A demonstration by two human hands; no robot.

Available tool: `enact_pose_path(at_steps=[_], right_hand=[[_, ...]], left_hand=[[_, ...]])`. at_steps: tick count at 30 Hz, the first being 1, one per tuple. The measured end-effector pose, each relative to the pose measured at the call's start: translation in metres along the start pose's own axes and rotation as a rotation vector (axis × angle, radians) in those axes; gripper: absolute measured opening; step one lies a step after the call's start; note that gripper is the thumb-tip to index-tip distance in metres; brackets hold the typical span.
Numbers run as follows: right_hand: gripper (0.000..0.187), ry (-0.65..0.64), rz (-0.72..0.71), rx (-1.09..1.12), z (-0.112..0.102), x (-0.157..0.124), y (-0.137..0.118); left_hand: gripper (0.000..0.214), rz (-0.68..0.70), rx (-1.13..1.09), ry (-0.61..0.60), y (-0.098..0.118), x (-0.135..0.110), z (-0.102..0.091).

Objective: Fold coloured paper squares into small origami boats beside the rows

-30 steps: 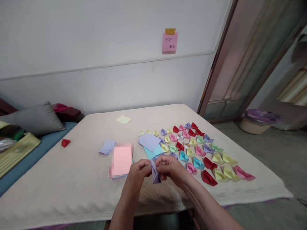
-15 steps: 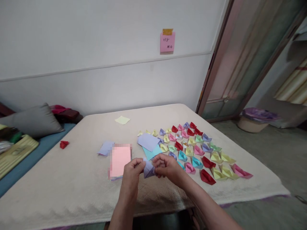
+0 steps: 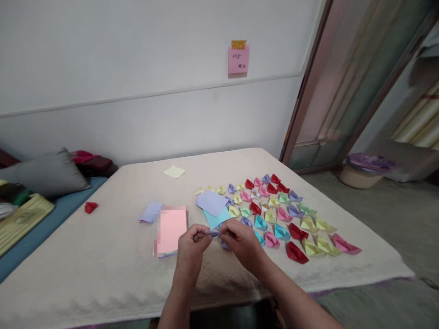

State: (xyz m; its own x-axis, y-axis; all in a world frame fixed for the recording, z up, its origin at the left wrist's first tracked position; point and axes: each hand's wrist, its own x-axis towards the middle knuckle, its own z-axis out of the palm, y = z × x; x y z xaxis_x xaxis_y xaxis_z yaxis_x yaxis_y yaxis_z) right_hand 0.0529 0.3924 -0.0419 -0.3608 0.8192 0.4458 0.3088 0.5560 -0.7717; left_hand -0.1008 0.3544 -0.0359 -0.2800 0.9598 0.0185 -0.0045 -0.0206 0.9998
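A small folded piece of lavender paper (image 3: 213,233) is pinched between my hands above the front of the table, turned almost edge-on. My left hand (image 3: 192,242) grips its left end with thumb and fingers. At the other end, my right hand (image 3: 241,240) has its fingers closed on the paper and hides part of it. Just beyond my fingers lie lavender sheets (image 3: 212,202) over a turquoise sheet (image 3: 216,218). To the left of my left hand is a stack of pink paper (image 3: 173,230), its edges partly pixelated.
Rows of folded paper boats (image 3: 281,232) in several colours cover the table's right side. Lavender paper (image 3: 151,212), a pale yellow sheet (image 3: 174,172) and a red folded piece (image 3: 91,207) lie farther left. A pink note (image 3: 238,59) is taped to the wall.
The lavender paper has tilted from showing its broad face to nearly edge-on. Both hands have turned with it, staying closed on it and close together.
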Motion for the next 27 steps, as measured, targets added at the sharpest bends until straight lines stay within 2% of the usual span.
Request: enact_pose_path(at_steps=[7,15,22,27], right_hand=[[0.02,0.043,-0.038,-0.028,-0.0003,-0.0004,0.0018],[0.02,0.016,-0.055,-0.019,-0.0015,0.0001,0.0017],[0.02,0.048,-0.038,-0.013,-0.0011,-0.0004,0.0025],[0.02,0.084,0.021,0.002,0.0009,-0.0013,0.004]], left_hand=[[0.007,0.043,-0.002,-0.032,-0.0004,-0.0022,0.001],[0.007,0.059,-0.014,-0.044,-0.0031,-0.0009,0.002],[0.006,0.096,0.09,-0.086,-0.0017,-0.0027,0.0034],[0.006,0.125,0.142,-0.072,0.0026,-0.0065,0.0074]])
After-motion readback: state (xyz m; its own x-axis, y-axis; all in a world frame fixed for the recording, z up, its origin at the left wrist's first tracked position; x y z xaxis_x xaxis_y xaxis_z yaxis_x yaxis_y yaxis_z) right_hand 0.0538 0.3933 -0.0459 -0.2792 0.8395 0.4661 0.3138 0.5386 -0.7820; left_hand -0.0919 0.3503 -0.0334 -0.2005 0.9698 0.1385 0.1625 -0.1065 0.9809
